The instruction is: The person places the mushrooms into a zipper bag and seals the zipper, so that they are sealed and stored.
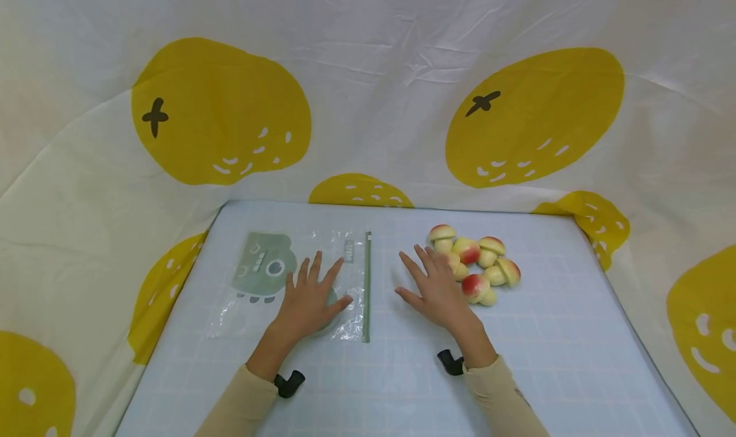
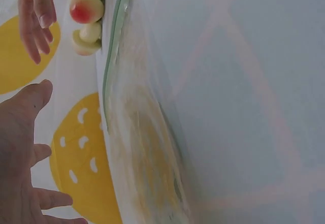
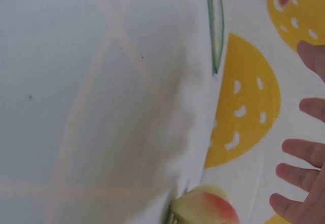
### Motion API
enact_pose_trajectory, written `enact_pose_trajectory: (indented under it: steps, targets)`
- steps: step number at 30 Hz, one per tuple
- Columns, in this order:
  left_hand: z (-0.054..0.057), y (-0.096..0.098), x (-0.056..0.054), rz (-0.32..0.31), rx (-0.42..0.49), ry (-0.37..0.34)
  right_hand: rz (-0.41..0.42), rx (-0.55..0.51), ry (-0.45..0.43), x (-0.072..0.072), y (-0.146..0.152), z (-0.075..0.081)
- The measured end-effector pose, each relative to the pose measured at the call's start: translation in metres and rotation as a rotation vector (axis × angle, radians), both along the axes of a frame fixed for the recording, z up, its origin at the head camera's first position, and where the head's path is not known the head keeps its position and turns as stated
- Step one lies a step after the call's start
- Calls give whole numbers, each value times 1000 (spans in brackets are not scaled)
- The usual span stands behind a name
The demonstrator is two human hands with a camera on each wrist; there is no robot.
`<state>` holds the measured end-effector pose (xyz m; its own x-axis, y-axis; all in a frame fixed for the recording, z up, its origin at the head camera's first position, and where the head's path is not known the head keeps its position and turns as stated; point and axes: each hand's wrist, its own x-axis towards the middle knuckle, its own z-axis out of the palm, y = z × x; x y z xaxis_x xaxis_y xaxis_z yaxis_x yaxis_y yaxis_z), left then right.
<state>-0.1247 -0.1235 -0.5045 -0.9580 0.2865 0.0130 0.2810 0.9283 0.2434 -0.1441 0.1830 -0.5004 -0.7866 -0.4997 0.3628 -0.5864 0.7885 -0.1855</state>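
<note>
My left hand (image 1: 309,301) is spread above a clear zip bag (image 1: 230,315) with a green cartoon print, holding nothing. The bag lies flat, its green zip strip (image 1: 367,290) along the right side. My right hand (image 1: 435,291), fingers also spread and holding nothing, hovers just left of a cluster of toy mushrooms (image 1: 475,288) with red and yellow caps, overlapping one of them in the head view. In the left wrist view, the bag's zip edge and a few mushrooms (image 2: 86,8) show beyond the hand. One mushroom (image 3: 205,206) appears low in the right wrist view.
A pale checked cloth covers the table (image 1: 402,386). Behind and at the sides hangs a white curtain (image 1: 379,117) with large yellow fruit prints. Black camera mounts (image 1: 290,384) sit at both wrists.
</note>
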Motion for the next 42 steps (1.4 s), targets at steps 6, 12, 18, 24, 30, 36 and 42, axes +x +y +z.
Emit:
enact_pose_trajectory:
  steps: [6,12,18,24,30,36,42]
  targets:
    - [-2,7,-2,3,-23,-35,4,23,-41,-1,-11,-2]
    - [-5,14,-7,-1,-5,-57,-10,58,-145,-2,-20,-8]
    - [-13,17,-11,17,-21,-121,-21,153,-218,-6,-28,-14]
    - [-18,18,-12,22,-14,-150,-50,235,-340,-8,-34,-21]
    - [-17,18,-11,31,-14,-168,-39,230,-375,-9,-38,-23]
    - [-16,19,-9,24,-8,-198,-9,300,-444,-7,-43,-19]
    - [-18,20,-10,22,18,-233,15,340,-477,-6,-46,-11]
